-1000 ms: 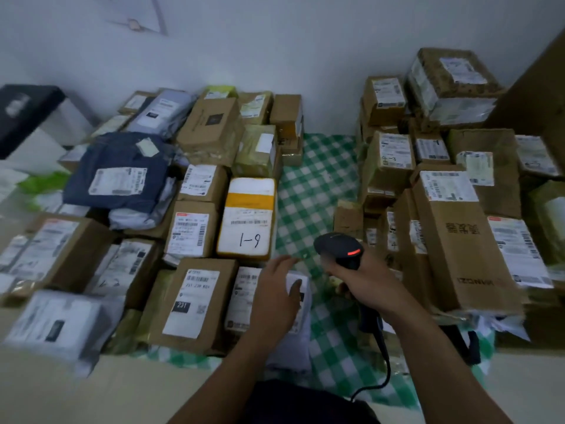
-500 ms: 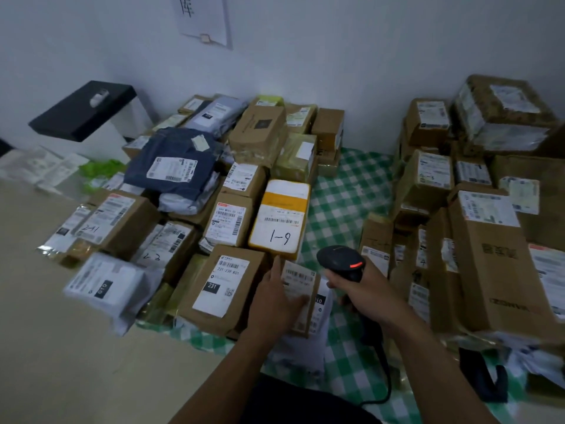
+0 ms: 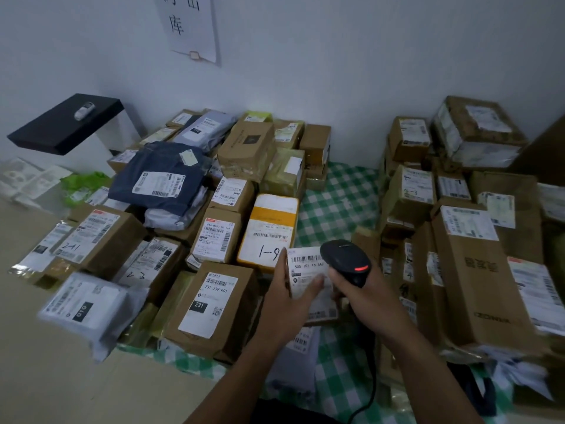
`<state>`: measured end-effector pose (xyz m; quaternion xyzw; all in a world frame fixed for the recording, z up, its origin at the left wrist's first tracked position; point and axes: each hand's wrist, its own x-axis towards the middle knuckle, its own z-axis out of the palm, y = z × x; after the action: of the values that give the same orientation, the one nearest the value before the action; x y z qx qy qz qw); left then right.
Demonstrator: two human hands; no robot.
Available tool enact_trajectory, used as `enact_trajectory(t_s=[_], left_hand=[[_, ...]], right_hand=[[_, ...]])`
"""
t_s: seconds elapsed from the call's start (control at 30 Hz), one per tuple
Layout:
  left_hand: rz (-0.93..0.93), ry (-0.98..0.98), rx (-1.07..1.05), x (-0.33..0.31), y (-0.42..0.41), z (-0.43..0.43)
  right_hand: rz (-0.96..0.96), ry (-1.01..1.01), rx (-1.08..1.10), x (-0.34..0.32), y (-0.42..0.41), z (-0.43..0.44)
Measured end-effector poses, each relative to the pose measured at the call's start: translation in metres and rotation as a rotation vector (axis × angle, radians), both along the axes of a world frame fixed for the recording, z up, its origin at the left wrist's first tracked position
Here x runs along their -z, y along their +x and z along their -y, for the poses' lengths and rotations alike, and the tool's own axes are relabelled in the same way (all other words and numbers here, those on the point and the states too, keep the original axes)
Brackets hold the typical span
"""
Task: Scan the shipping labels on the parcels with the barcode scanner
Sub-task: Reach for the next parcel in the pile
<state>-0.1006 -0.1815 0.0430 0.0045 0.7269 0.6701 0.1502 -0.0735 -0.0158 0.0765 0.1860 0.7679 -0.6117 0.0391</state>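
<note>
Parcel (image 3: 321, 310) higher now, lbl (image 3: 305, 267) "505 101", in L hand's (image 3: 286, 301) grip; scanner (image 3: 345, 261) in R hand's (image 3: 363, 292).

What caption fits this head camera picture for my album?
Left hand holds a small parcel while right hand holds the barcode scanner over its label.

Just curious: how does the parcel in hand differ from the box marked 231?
The held parcel is gripped by the left hand, near the scanner; the 231 box lies unheld. The held parcel's label nearly fills its face; the 231 box shows bare cardboard. Both bear barcodes.
</note>
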Motion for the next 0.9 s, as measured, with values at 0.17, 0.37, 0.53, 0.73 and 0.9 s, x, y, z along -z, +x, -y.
enact_trajectory(t_s=[0.17,0.37,0.53,0.73,0.9], left_hand=[[0.029,0.112,0.052,-0.005,-0.016,-0.010],[-0.009,0.123,-0.006,-0.012,-0.053,-0.025],[-0.004,0.144,-0.068,-0.013,-0.086,-0.031],[-0.030,0.130,-0.125,-0.006,-0.106,-0.026],[-0.044,0.136,-0.133,-0.001,-0.116,-0.020]], right_hand=[[-0.019,0.040,0.024,-0.025,-0.010,-0.019],[-0.045,0.134,-0.021,-0.063,-0.026,-0.038],[0.032,0.181,-0.068,-0.078,-0.026,-0.047],[0.055,0.192,-0.067,-0.075,-0.019,-0.040],[0.078,0.163,-0.078,-0.070,-0.023,-0.033]])
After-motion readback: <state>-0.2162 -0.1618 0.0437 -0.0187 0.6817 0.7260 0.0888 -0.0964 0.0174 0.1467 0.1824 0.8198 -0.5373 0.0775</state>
